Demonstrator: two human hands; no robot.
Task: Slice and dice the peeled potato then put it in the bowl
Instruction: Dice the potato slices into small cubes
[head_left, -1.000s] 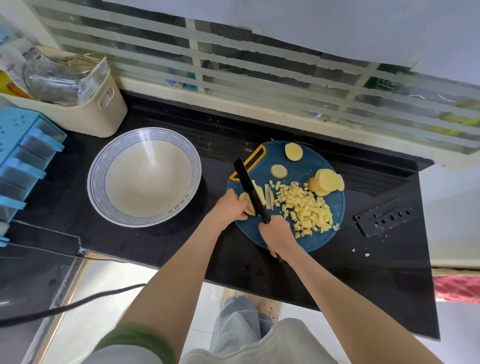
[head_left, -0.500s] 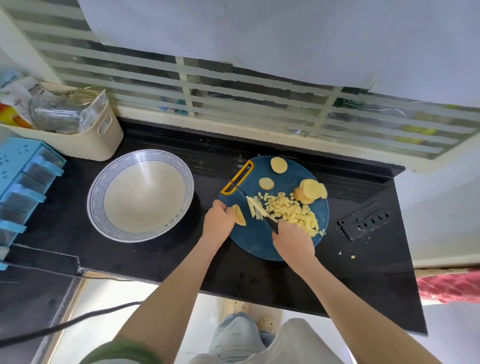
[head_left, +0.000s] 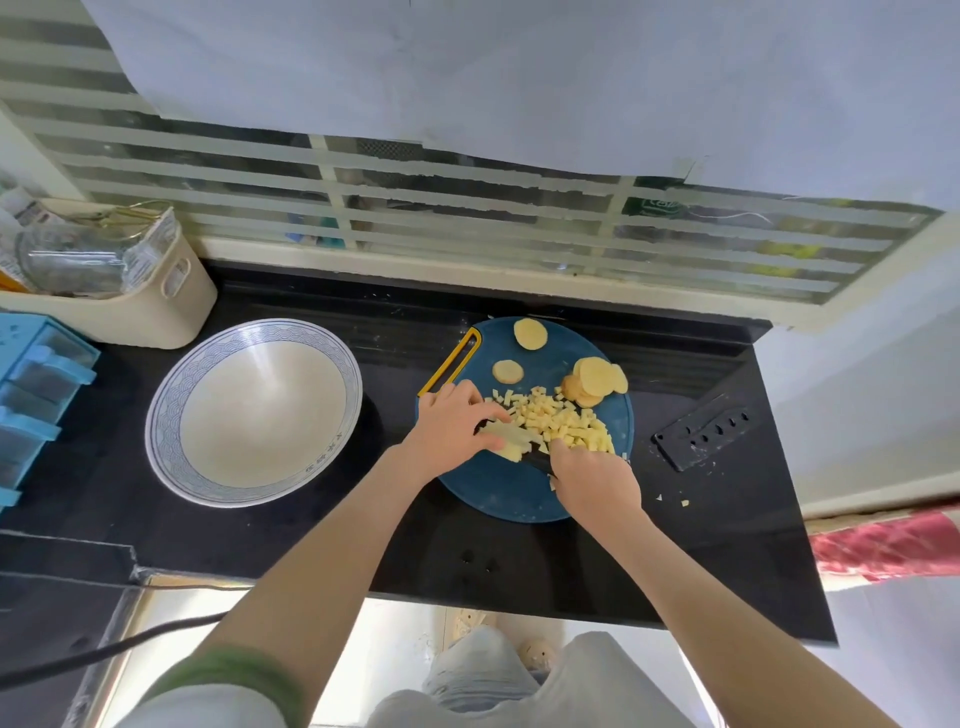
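Pinning a bundle of potato strips (head_left: 511, 440) under the curled fingers (head_left: 470, 399) of the left hand (head_left: 449, 428), thumb pressing at their near side, on the blue cutting board (head_left: 498, 499); gripping the black knife (head_left: 537, 461) in the right hand (head_left: 595, 480), fingers wrapping its handle, blade mostly hidden, just right of the strips; lying against the strips' far-right side, diced potato (head_left: 563, 421); resting farther back, round slices (head_left: 597, 379); standing left on the dark surface (head_left: 363, 545), well apart, the bowl (head_left: 163, 415).
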